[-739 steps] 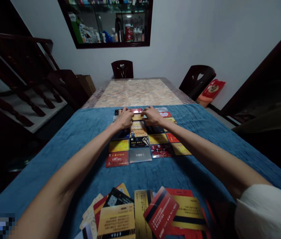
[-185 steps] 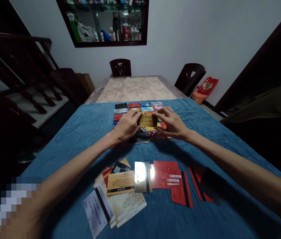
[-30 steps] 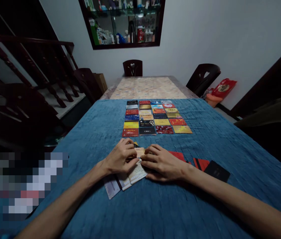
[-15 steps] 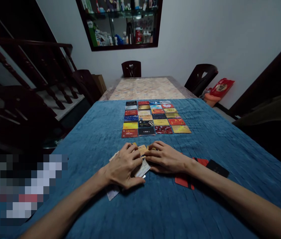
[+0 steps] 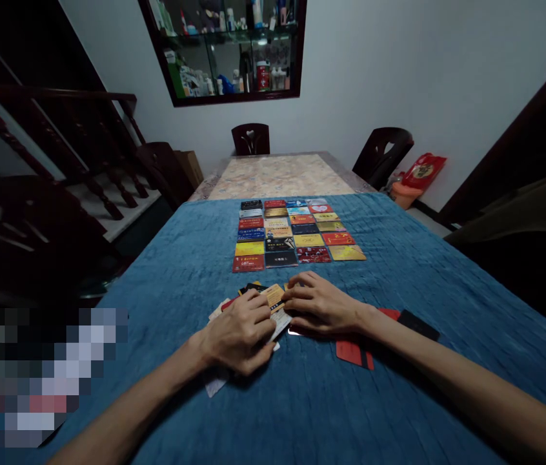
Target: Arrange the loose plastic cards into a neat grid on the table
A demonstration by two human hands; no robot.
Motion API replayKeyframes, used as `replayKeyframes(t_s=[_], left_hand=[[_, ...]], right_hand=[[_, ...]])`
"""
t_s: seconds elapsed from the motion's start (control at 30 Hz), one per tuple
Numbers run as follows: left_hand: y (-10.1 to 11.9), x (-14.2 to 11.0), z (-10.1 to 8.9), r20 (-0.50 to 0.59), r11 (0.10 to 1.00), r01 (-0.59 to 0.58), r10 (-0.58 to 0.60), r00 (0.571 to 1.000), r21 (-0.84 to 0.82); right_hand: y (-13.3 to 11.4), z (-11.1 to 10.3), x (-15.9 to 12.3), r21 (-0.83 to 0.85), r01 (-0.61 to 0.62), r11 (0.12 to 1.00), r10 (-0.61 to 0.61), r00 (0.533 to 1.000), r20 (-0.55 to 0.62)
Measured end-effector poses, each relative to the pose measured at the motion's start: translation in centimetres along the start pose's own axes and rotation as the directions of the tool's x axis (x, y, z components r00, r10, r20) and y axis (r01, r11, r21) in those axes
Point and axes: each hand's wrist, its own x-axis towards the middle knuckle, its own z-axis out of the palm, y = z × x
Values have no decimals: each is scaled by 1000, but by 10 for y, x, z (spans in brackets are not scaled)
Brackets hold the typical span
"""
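A loose heap of plastic cards lies on the blue cloth under both hands. My left hand (image 5: 241, 332) is closed, fingers curled down onto the left part of the heap. My right hand (image 5: 324, 303) bends its fingers over the heap's right side and grips cards there. Between the hands a tan and black card (image 5: 274, 296) and a whitish card (image 5: 281, 324) show. A pale card (image 5: 215, 382) sticks out below my left wrist. Beyond the hands, several cards lie face up in four columns, among them a black card (image 5: 281, 259) and a gold card (image 5: 348, 252).
Red cards (image 5: 354, 352) and a black card (image 5: 418, 325) lie by my right forearm. The blue cloth (image 5: 181, 258) covers the near table; a patterned tabletop (image 5: 273, 175) shows beyond. Chairs (image 5: 383, 155) stand around it. A blurred-out object lies at left.
My left hand's fingers have drawn in, baring black and red cards at the heap's upper left. My right hand stays nearly in place. The view has shifted slightly.
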Motion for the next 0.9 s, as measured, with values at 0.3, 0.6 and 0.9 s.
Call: replayKeyframes(t_s=[0.3, 0.6, 0.9], left_hand=[[-3, 3, -8, -354, 999, -54, 51, 934, 1], [-12, 1, -6, -479, 972, 86, -185, 858, -221], [-21, -3, -4, -488, 932, 169, -316, 814, -321]], right_hand=[[-1, 4, -1, 111, -74, 991, 82, 994, -73], [-5, 7, 2, 233, -151, 961, 190, 970, -154], [-6, 9, 5, 413, -258, 873, 387, 883, -267]])
